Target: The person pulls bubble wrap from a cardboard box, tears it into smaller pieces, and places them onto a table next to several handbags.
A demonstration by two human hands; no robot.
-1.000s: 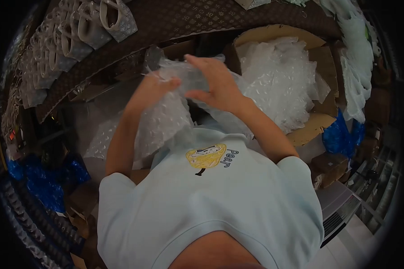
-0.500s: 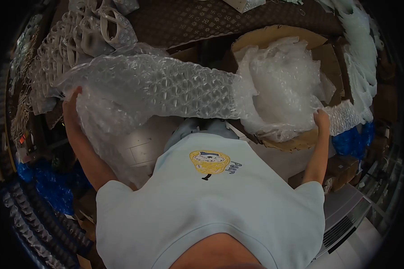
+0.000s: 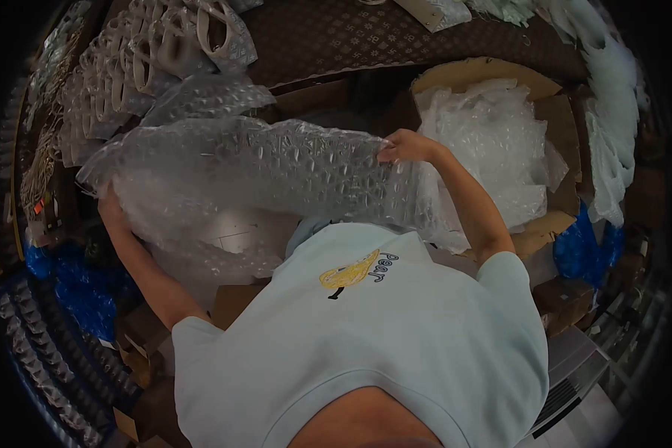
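Observation:
A long sheet of clear bubble wrap (image 3: 276, 160) stretches between my two hands, in front of my shirt. My left hand (image 3: 113, 209) grips its left end, the fingers partly hidden by the plastic. My right hand (image 3: 408, 146) pinches the top edge near the sheet's right part. Just right of that hand, more bubble wrap (image 3: 493, 149) lies heaped in an open round-edged cardboard box (image 3: 564, 123). A smaller flap of bubble wrap (image 3: 209, 97) shows behind the held sheet.
Wrapped bags with handles (image 3: 157, 56) are piled at the upper left, by a brown patterned surface (image 3: 336, 37). White plastic wrap (image 3: 608, 112) hangs at the right. Blue plastic bags (image 3: 86, 291) and cardboard boxes (image 3: 145, 328) stand at the lower left.
My right hand has moved left from the box's far side to the sheet's top edge. My left hand is slightly lower, and the held sheet hangs lower.

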